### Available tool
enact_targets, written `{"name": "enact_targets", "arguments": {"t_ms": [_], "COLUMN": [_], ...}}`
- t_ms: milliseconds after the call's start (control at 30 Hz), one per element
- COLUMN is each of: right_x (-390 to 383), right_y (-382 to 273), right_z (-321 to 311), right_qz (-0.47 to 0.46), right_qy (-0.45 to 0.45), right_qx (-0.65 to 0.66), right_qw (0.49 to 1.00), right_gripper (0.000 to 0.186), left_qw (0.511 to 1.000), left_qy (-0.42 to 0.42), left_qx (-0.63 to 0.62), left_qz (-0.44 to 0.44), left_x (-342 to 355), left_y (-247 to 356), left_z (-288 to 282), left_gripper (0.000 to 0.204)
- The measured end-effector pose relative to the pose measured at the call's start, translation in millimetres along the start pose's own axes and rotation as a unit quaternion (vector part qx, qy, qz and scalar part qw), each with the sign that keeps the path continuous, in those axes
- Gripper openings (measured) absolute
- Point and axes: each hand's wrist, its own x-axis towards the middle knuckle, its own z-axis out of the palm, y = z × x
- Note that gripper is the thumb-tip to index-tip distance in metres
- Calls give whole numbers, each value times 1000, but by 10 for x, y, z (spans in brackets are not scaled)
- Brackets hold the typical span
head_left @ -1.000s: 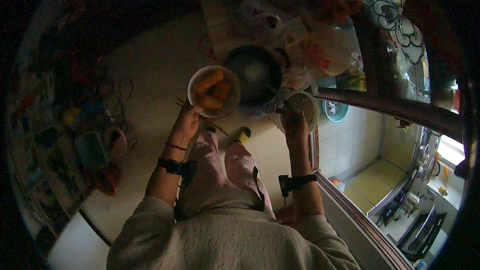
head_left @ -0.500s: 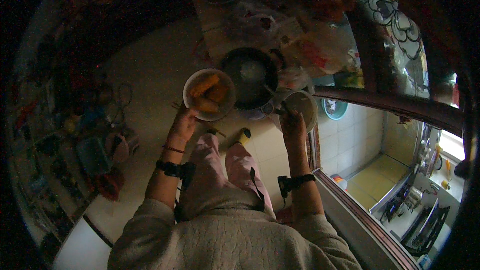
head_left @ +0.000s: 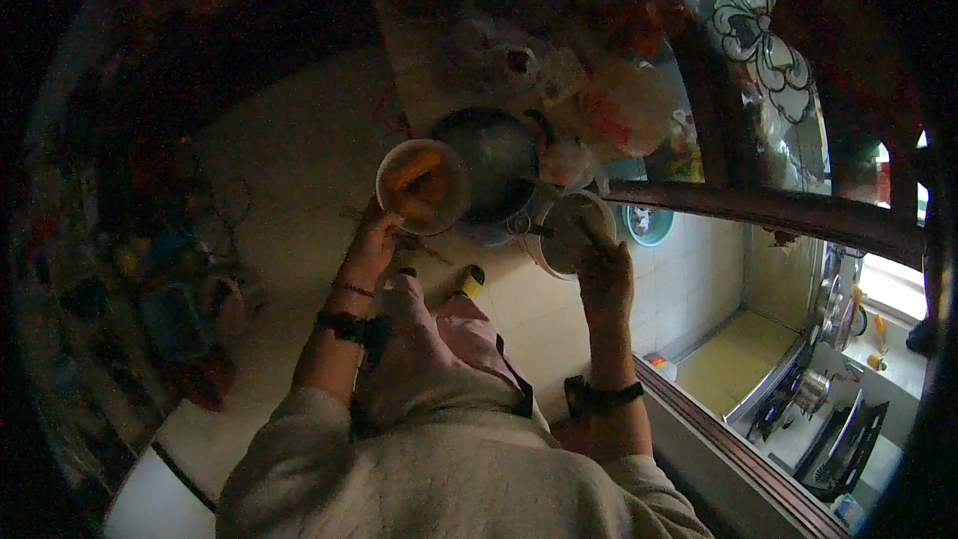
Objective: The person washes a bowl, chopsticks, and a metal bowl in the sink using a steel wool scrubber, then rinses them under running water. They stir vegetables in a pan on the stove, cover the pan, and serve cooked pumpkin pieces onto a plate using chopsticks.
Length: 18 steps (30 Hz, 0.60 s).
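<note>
My left hand (head_left: 375, 240) grips the near left edge of a pale round bowl (head_left: 461, 210). In the bowl lie several elongated yellow-orange food pieces (head_left: 414, 172), too dim to name. The bowl overlaps the left edge of a dark, wide round pan (head_left: 499, 155) beyond it. My right hand (head_left: 607, 279) is closed at the near right rim of a pale round tub (head_left: 554, 265). A thin, dark shape reaches from its fingers over the tub; what it is stays unclear. A dark handle-like piece (head_left: 539, 231) shows at the tub's left side.
Beyond the pan, a cluttered table (head_left: 404, 60) carries plastic bags (head_left: 489, 50). To the right, a window frame (head_left: 758, 205) divides off a tiled area with a teal basin (head_left: 649, 230). Dim shelves with various items (head_left: 175, 314) stand on the left.
My right hand has drawn back toward me and slightly right, from over the tub to its near rim. My left hand still holds the bowl; the view has shifted a little.
</note>
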Motion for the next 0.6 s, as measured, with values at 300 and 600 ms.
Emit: {"name": "enact_targets", "arguments": {"t_ms": [300,600], "right_x": [-574,-762], "right_y": [-355,-320], "right_z": [282,645], "right_qz": [28,-24], "right_qy": [-7,99], "right_qx": [60,-106], "right_qw": [998,989], "right_gripper": [41,34], "left_qw": [993,985], "left_qy": [-81,-132], "left_qx": [-61,-105], "left_qz": [53,28], "left_x": [17,38], "left_y": [-3,-49], "left_z": [448,578], "left_gripper": [18,19]}}
